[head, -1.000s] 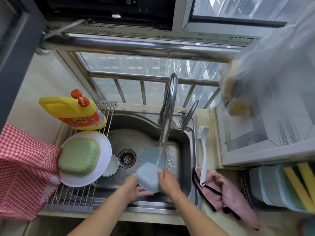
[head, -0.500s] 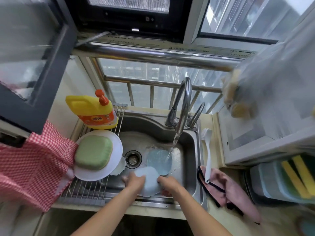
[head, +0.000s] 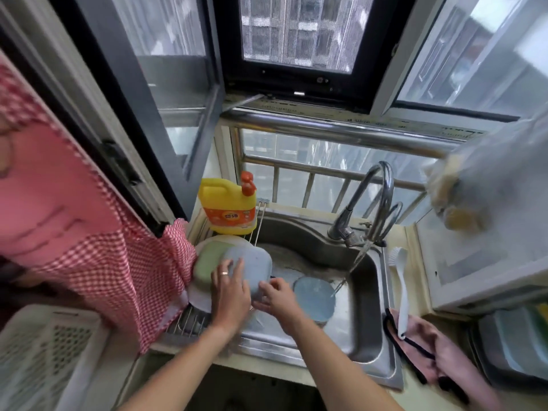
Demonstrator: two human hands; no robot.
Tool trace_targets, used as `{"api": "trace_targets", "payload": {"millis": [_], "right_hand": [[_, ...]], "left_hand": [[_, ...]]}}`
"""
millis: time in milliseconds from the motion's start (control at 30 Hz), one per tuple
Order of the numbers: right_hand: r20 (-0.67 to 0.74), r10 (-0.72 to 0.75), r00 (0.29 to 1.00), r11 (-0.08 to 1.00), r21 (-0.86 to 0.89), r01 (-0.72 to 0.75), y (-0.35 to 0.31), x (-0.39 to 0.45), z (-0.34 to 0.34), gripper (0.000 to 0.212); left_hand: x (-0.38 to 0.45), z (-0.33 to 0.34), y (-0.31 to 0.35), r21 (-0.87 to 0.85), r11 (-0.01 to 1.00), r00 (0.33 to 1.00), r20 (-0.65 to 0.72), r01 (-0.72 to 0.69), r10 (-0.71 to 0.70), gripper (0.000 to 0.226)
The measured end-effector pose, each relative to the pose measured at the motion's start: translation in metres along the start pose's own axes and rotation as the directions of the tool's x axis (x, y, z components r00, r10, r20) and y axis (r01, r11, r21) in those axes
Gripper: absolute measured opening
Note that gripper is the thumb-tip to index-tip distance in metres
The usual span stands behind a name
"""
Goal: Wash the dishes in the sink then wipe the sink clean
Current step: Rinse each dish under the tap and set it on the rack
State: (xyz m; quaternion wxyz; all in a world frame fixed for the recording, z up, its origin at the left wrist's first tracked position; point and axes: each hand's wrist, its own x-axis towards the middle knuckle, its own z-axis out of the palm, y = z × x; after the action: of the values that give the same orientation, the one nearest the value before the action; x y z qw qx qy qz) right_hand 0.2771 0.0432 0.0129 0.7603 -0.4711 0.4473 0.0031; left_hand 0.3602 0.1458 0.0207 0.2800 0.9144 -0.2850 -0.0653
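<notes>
Hands meet on the blue dish [head: 248,264], turned upside down and leaning on the green dish [head: 210,262] over the white plate [head: 198,298] on the rack [head: 189,320] at the sink's [head: 367,345] left edge. The left hand [head: 229,293] lies flat with fingers spread on the dish's near left face; the right hand [head: 277,296] curls its fingertips on the near right corner. Next to wash, I judge, is the round blue lid [head: 315,298] on the sink floor, just right of the right hand, which is the nearer. Water runs from the tap [head: 382,185] beside it.
</notes>
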Motion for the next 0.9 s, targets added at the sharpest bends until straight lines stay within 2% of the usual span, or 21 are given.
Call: {"api": "trace_targets", "payload": {"millis": [67,200,233,300,333,367,467,533,567,667,733,767,900], "right_hand": [[-0.023,-0.023,0.999,0.989,-0.147,0.02,-0.005,0.005,0.024,0.028],[-0.074,-0.15,0.986,0.867,-0.49,0.095,0.002,0.019,0.039,0.05],[-0.089,-0.166,0.982,0.843,-0.529,0.094,0.004,0.019,0.037,0.049],[-0.111,-0.163,0.98,0.817,-0.573,0.07,0.01,0.017,0.025,0.029],[-0.123,-0.159,0.98,0.802,-0.595,0.055,0.014,0.017,0.017,0.02],[-0.139,-0.144,0.98,0.787,-0.616,0.029,0.018,0.017,0.006,0.017],[-0.185,-0.074,0.98,0.756,-0.652,-0.066,0.037,0.021,-0.033,0.024],[-0.228,-0.042,0.973,0.738,-0.664,-0.124,0.047,0.024,-0.058,0.024],[-0.255,-0.032,0.966,0.73,-0.666,-0.152,0.05,0.024,-0.07,0.023],[-0.309,-0.023,0.951,0.696,-0.687,-0.206,0.057,0.032,-0.105,0.024],[-0.317,-0.027,0.948,0.653,-0.724,-0.223,0.06,0.04,-0.125,0.028],[-0.302,-0.029,0.953,0.628,-0.747,-0.218,0.061,0.043,-0.131,0.03],[-0.161,-0.053,0.986,0.451,-0.884,-0.12,0.078,0.072,-0.157,0.036]], "left_hand": [[0.004,-0.008,-0.018,0.06,0.998,0.999,0.036,-0.005,0.002,0.053],[0.018,-0.017,-0.052,0.356,0.934,0.998,0.051,0.013,-0.033,0.056],[0.023,-0.014,-0.064,0.442,0.897,0.994,0.098,0.008,-0.058,0.055],[0.031,-0.01,-0.077,0.533,0.846,0.963,0.236,-0.02,-0.126,0.062],[0.034,-0.008,-0.077,0.556,0.831,0.953,0.258,-0.01,-0.161,0.068],[0.032,-0.009,-0.07,0.538,0.842,0.957,0.223,0.037,-0.184,0.067],[0.021,-0.006,-0.036,0.487,0.861,0.977,0.06,0.149,-0.203,0.066],[0.013,0.002,-0.017,0.446,0.887,0.991,0.012,0.116,-0.136,0.067],[0.008,0.011,-0.011,0.414,0.91,0.998,0.032,0.032,-0.05,0.065],[-0.006,0.049,0.008,0.249,0.933,0.955,0.212,-0.26,0.209,0.047],[-0.013,0.079,0.018,0.149,0.94,0.888,0.401,-0.306,0.226,0.038],[-0.016,0.093,0.018,0.117,0.954,0.857,0.479,-0.275,0.189,0.037],[-0.021,0.154,0.018,0.053,0.998,0.692,0.719,0.044,-0.068,0.036]]}}
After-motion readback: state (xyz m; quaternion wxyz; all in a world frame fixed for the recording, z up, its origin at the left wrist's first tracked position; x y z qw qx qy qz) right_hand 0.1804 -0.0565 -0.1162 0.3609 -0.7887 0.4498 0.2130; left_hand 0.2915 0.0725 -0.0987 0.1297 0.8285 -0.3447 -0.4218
